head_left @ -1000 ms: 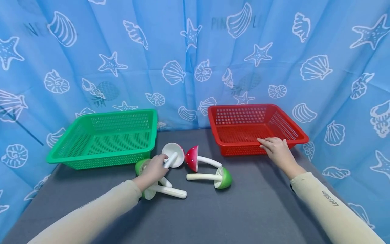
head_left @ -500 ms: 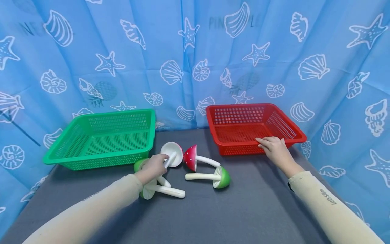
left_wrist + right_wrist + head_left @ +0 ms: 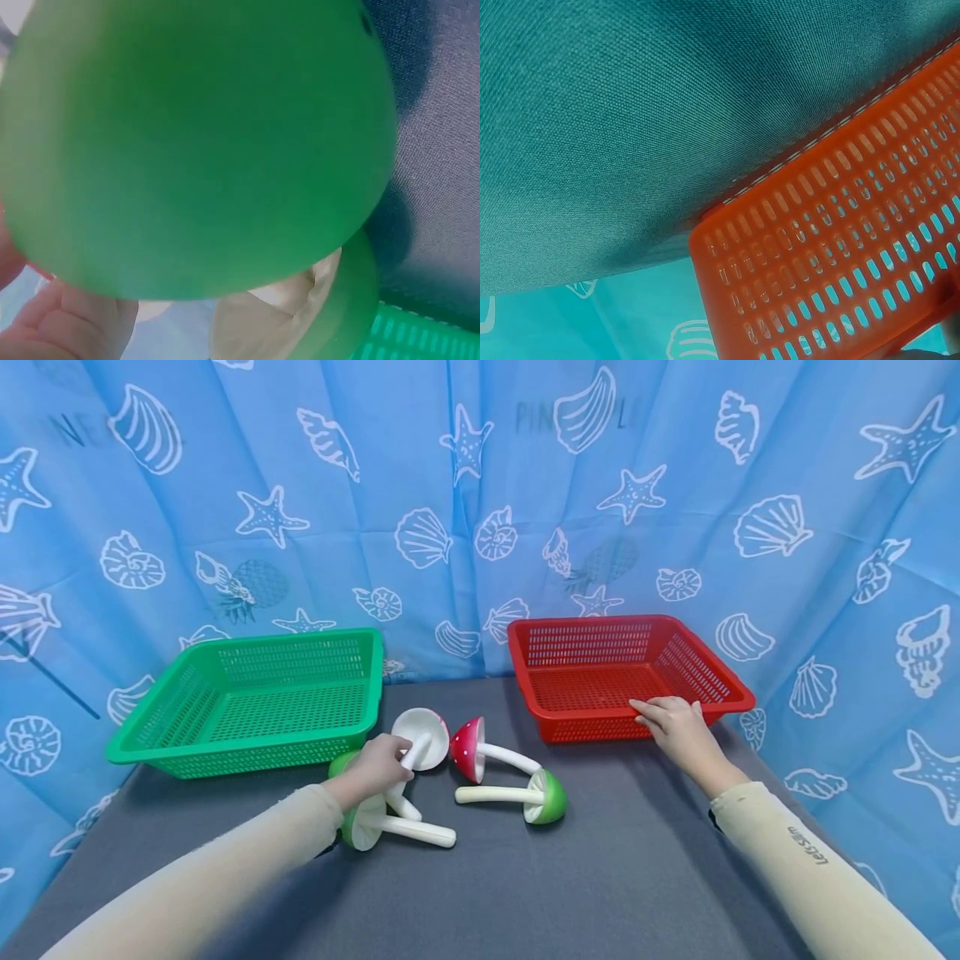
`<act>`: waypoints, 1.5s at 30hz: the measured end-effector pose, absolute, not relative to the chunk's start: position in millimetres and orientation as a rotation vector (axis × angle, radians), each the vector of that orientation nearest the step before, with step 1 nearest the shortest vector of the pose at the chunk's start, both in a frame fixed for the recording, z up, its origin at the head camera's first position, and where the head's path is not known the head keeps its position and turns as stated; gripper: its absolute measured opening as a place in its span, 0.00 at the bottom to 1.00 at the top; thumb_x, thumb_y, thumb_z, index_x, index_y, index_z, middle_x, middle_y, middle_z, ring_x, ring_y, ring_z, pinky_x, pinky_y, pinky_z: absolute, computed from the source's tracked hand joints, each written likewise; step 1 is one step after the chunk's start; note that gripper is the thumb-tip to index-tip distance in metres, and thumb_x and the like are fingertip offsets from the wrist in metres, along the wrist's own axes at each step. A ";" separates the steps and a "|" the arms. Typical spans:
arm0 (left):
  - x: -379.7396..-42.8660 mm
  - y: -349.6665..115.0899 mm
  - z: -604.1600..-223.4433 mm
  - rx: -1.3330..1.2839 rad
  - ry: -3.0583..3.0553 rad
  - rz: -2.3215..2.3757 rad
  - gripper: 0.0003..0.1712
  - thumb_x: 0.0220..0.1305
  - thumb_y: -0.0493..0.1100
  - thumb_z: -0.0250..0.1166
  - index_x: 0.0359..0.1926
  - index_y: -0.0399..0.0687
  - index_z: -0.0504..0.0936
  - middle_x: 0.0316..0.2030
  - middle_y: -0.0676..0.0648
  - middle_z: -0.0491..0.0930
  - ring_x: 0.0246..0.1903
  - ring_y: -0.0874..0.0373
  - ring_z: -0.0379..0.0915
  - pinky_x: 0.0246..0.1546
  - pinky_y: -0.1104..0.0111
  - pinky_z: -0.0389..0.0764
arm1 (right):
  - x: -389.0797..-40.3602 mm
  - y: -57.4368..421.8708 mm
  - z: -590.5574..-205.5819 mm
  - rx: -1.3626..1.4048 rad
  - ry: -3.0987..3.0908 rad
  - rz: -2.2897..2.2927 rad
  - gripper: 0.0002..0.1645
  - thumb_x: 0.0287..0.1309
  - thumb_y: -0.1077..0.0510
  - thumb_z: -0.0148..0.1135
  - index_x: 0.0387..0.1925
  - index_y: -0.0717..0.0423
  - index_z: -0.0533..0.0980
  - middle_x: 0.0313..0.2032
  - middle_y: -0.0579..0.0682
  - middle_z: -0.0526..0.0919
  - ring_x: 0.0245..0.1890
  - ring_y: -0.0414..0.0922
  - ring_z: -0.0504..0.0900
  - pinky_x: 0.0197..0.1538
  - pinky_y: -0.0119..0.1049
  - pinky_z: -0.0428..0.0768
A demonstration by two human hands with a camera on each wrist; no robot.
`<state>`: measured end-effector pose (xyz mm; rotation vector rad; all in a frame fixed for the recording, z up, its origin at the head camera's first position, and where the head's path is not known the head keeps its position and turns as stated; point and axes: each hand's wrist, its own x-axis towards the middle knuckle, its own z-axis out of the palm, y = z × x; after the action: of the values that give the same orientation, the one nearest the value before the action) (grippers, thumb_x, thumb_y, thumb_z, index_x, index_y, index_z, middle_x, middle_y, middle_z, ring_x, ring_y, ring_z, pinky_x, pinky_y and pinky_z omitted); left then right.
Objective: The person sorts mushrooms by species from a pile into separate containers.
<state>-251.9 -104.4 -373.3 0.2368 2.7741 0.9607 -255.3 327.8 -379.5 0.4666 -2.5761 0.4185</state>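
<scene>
In the head view my left hand [image 3: 375,768] pinches the white stem of a red-capped toy mushroom [image 3: 414,723], its pale underside facing me. Close under that hand lie two green-capped mushrooms [image 3: 420,831], partly covered by it. A smooth green cap [image 3: 195,150] fills much of the left wrist view, with my fingers [image 3: 71,322] at its lower left. To the right rest a red spotted mushroom [image 3: 468,750] and another green mushroom [image 3: 553,797]. My right hand [image 3: 681,731] holds the front rim of the red basket [image 3: 585,727], fingers over the edge.
A green basket [image 3: 247,760] stands at the back left, just behind the mushrooms. Both baskets sit on a grey cloth-covered table [image 3: 562,893]. Behind them hangs a blue curtain [image 3: 517,468] with shell and starfish prints.
My left hand has shifted slightly left, and the red-capped mushroom it pinches has moved a little with it. My right hand stays on the red basket's rim.
</scene>
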 end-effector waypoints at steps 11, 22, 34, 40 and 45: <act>-247.7 -105.4 -339.8 0.168 2.753 1.287 0.30 0.63 0.29 0.62 0.65 0.27 0.67 0.50 0.29 0.77 0.47 0.40 0.78 0.42 0.55 0.82 | -256.2 328.6 -378.1 0.486 -2.568 0.407 0.21 0.56 0.67 0.66 0.53 0.67 0.79 0.41 0.66 0.81 0.47 0.65 0.75 0.53 0.80 0.56; -259.5 -81.0 -316.3 0.272 2.728 1.423 0.32 0.64 0.31 0.64 0.68 0.33 0.67 0.53 0.33 0.77 0.53 0.42 0.77 0.47 0.55 0.81 | -255.3 328.3 -379.1 0.472 -2.585 0.403 0.21 0.56 0.67 0.66 0.53 0.67 0.79 0.40 0.66 0.81 0.47 0.65 0.75 0.52 0.80 0.56; -277.9 -39.1 -309.2 0.325 2.657 1.521 0.30 0.63 0.31 0.64 0.67 0.35 0.69 0.51 0.35 0.79 0.50 0.45 0.78 0.47 0.57 0.81 | -255.2 330.4 -378.7 0.457 -2.621 0.415 0.22 0.57 0.67 0.66 0.54 0.66 0.78 0.42 0.67 0.80 0.49 0.65 0.74 0.55 0.79 0.54; -288.2 -19.7 -308.4 0.321 2.621 1.566 0.29 0.62 0.29 0.64 0.64 0.33 0.72 0.49 0.35 0.80 0.47 0.45 0.79 0.47 0.58 0.81 | -254.7 330.5 -379.7 0.467 -2.597 0.400 0.22 0.56 0.67 0.66 0.54 0.67 0.78 0.41 0.66 0.81 0.48 0.64 0.75 0.54 0.79 0.55; -293.7 -4.2 -304.4 0.314 2.566 1.627 0.28 0.61 0.28 0.64 0.63 0.33 0.73 0.47 0.35 0.80 0.47 0.45 0.79 0.48 0.59 0.81 | -253.4 327.4 -377.9 0.481 -2.597 0.397 0.22 0.55 0.68 0.67 0.53 0.67 0.79 0.41 0.66 0.80 0.48 0.64 0.75 0.54 0.79 0.56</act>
<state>-293.7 -4.2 -304.4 0.3141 2.5659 1.6266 -253.4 327.4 -377.9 0.4810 -2.5966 0.3974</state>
